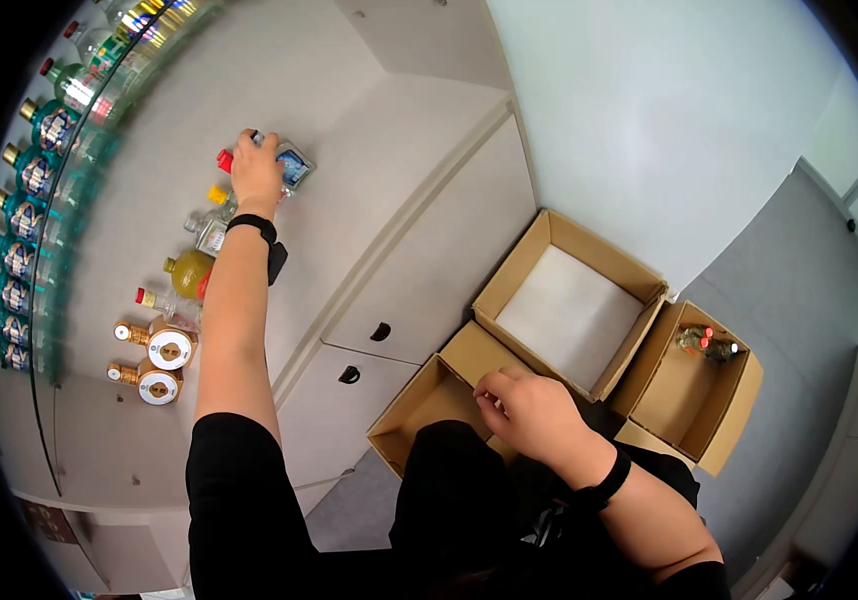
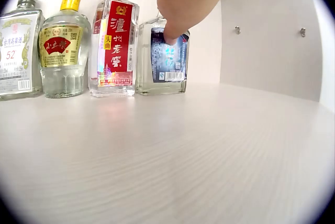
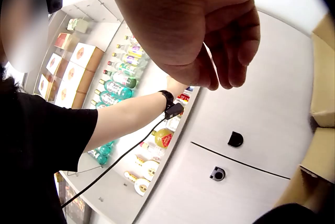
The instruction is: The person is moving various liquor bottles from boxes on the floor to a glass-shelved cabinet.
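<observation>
My left hand [image 1: 257,172] reaches onto the shelf and grips a clear glass bottle with a dark blue label [image 2: 170,59] from above, thumb against its front. The bottle stands upright at the end of a row. Right beside it is a clear bottle with a red label and red cap [image 2: 119,40]. Farther left stand a yellow-capped bottle [image 2: 64,46] and a silver-capped bottle [image 2: 20,46]. My right hand [image 1: 539,412] hangs in front of my body, holding nothing, its fingers loosely curled.
Green-blue bottles [image 1: 24,215] line a glass shelf at left. A round yellow bottle [image 1: 189,273] and brown bottles with white discs [image 1: 170,349] stand nearer me. Below are cardboard boxes: one with a white bottom [image 1: 574,305], one holding small bottles [image 1: 694,338], one open box [image 1: 439,400].
</observation>
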The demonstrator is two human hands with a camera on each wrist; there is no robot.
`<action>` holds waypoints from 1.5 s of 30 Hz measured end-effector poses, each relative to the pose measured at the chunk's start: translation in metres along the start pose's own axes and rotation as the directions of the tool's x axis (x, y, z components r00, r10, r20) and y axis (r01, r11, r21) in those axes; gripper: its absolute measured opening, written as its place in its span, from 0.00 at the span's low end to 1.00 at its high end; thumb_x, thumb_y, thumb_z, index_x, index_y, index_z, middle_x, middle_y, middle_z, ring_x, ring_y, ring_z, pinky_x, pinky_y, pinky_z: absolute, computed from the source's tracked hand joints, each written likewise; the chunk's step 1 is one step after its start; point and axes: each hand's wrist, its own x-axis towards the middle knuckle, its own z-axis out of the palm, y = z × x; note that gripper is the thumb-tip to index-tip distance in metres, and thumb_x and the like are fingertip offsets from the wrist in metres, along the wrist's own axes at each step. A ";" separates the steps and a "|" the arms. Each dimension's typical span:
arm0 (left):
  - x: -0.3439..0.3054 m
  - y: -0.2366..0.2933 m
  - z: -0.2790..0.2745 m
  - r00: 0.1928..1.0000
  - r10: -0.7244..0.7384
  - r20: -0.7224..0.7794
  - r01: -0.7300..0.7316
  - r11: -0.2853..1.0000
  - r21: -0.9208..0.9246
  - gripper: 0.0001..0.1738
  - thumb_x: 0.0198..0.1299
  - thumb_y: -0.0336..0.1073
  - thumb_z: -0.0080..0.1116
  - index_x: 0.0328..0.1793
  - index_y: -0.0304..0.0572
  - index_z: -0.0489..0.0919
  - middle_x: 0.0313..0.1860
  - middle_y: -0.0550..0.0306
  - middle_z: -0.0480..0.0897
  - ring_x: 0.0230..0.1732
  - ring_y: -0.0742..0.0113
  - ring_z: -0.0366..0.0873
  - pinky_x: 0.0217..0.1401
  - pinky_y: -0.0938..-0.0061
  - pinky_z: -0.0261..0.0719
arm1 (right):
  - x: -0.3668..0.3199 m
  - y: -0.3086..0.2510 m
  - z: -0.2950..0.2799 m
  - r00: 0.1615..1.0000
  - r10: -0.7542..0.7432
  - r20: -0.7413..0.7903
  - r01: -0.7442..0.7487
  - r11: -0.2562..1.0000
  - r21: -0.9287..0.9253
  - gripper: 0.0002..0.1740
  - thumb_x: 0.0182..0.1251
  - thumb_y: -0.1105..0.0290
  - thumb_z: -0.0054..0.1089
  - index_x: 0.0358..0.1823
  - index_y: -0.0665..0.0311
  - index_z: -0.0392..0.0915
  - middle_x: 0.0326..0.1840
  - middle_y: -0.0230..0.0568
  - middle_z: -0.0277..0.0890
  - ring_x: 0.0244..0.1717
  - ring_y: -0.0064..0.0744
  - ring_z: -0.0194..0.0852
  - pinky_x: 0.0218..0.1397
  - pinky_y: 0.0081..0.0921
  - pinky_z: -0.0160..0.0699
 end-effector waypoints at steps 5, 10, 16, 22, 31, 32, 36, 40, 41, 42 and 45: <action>0.006 -0.008 0.017 0.999 0.010 -0.050 -0.008 0.999 0.049 0.27 0.51 0.34 0.75 0.58 0.57 0.80 0.68 0.48 0.72 0.64 0.46 0.74 0.66 0.56 0.74 | -0.002 0.006 -0.004 1.000 -0.003 -0.022 0.003 1.000 0.008 0.05 0.67 0.67 0.59 0.36 0.60 0.80 0.31 0.42 0.79 0.30 0.49 0.81 0.32 0.41 0.81; 0.010 -0.009 0.020 0.999 0.007 -0.043 0.000 0.986 0.165 0.26 0.52 0.34 0.74 0.59 0.57 0.80 0.68 0.47 0.72 0.67 0.45 0.72 0.76 0.55 0.65 | 0.003 0.008 -0.006 0.999 0.034 0.022 -0.034 0.999 -0.004 0.04 0.65 0.69 0.62 0.39 0.59 0.81 0.34 0.39 0.81 0.33 0.43 0.84 0.35 0.37 0.82; 0.017 -0.012 0.027 1.000 -0.016 -0.001 0.016 0.984 0.175 0.24 0.55 0.33 0.70 0.60 0.58 0.80 0.67 0.45 0.72 0.69 0.46 0.71 0.81 0.53 0.60 | 0.010 0.008 -0.001 1.000 -0.003 -0.018 0.004 1.000 0.015 0.05 0.65 0.68 0.60 0.38 0.59 0.80 0.33 0.40 0.80 0.33 0.47 0.82 0.34 0.39 0.82; 0.020 -0.013 0.031 0.999 -0.032 -0.006 0.033 0.981 0.193 0.24 0.56 0.33 0.69 0.60 0.58 0.80 0.66 0.45 0.72 0.69 0.47 0.72 0.81 0.53 0.59 | 0.014 0.010 0.004 1.000 -0.009 -0.023 0.009 1.000 0.014 0.05 0.67 0.67 0.58 0.37 0.60 0.79 0.32 0.40 0.79 0.31 0.48 0.81 0.33 0.41 0.81; 0.021 -0.015 0.038 1.000 -0.021 0.004 0.019 0.963 0.270 0.16 0.69 0.34 0.49 0.58 0.57 0.83 0.68 0.46 0.72 0.70 0.48 0.72 0.82 0.52 0.57 | 0.018 0.009 0.008 1.000 -0.007 -0.017 0.007 1.000 0.007 0.07 0.67 0.66 0.57 0.37 0.61 0.79 0.32 0.42 0.79 0.31 0.50 0.81 0.34 0.43 0.81; 0.023 -0.016 0.037 1.000 -0.015 -0.002 0.015 0.962 0.271 0.16 0.69 0.34 0.49 0.58 0.57 0.83 0.68 0.46 0.72 0.70 0.48 0.72 0.82 0.52 0.57 | 0.018 0.008 0.008 1.000 -0.005 -0.021 0.005 1.000 0.006 0.07 0.67 0.66 0.57 0.37 0.60 0.79 0.32 0.42 0.79 0.31 0.50 0.81 0.34 0.43 0.81; 0.026 -0.020 0.040 1.000 -0.008 0.025 0.001 0.962 0.274 0.17 0.68 0.33 0.51 0.57 0.58 0.84 0.71 0.46 0.71 0.68 0.48 0.73 0.77 0.54 0.62 | 0.016 0.008 0.008 1.000 0.004 -0.018 -0.004 1.000 -0.013 0.07 0.68 0.66 0.56 0.37 0.60 0.79 0.32 0.42 0.79 0.31 0.50 0.81 0.35 0.43 0.81; 0.021 -0.011 0.030 0.983 -0.097 0.153 0.062 0.973 0.221 0.19 0.66 0.30 0.53 0.60 0.56 0.83 0.76 0.44 0.67 0.65 0.48 0.76 0.72 0.57 0.65 | 0.016 0.008 0.008 1.000 0.007 -0.020 -0.008 1.000 -0.010 0.07 0.68 0.66 0.56 0.37 0.60 0.80 0.33 0.42 0.79 0.31 0.49 0.82 0.35 0.43 0.81; 0.020 -0.012 0.031 0.983 -0.098 0.152 0.063 0.972 0.226 0.19 0.66 0.30 0.53 0.60 0.56 0.83 0.76 0.44 0.67 0.65 0.48 0.76 0.72 0.57 0.65 | 0.016 0.008 0.008 1.000 0.000 -0.025 -0.001 1.000 -0.002 0.07 0.68 0.66 0.56 0.37 0.60 0.80 0.33 0.42 0.79 0.31 0.49 0.82 0.35 0.43 0.81; 0.019 -0.013 0.038 0.986 -0.087 0.144 0.050 0.969 0.242 0.21 0.65 0.29 0.54 0.62 0.54 0.82 0.78 0.42 0.64 0.64 0.49 0.77 0.73 0.58 0.64 | 0.016 0.008 0.008 1.000 -0.001 -0.026 0.001 1.000 -0.002 0.07 0.68 0.66 0.56 0.37 0.60 0.80 0.33 0.42 0.79 0.31 0.49 0.82 0.35 0.43 0.81; 0.018 -0.014 0.052 0.985 -0.075 0.154 0.028 0.958 0.286 0.24 0.64 0.27 0.54 0.68 0.48 0.78 0.82 0.39 0.57 0.64 0.51 0.78 0.75 0.59 0.62 | 0.016 0.008 0.009 1.000 -0.005 -0.016 0.005 1.000 -0.006 0.08 0.69 0.65 0.56 0.37 0.60 0.80 0.33 0.42 0.80 0.31 0.49 0.82 0.35 0.43 0.81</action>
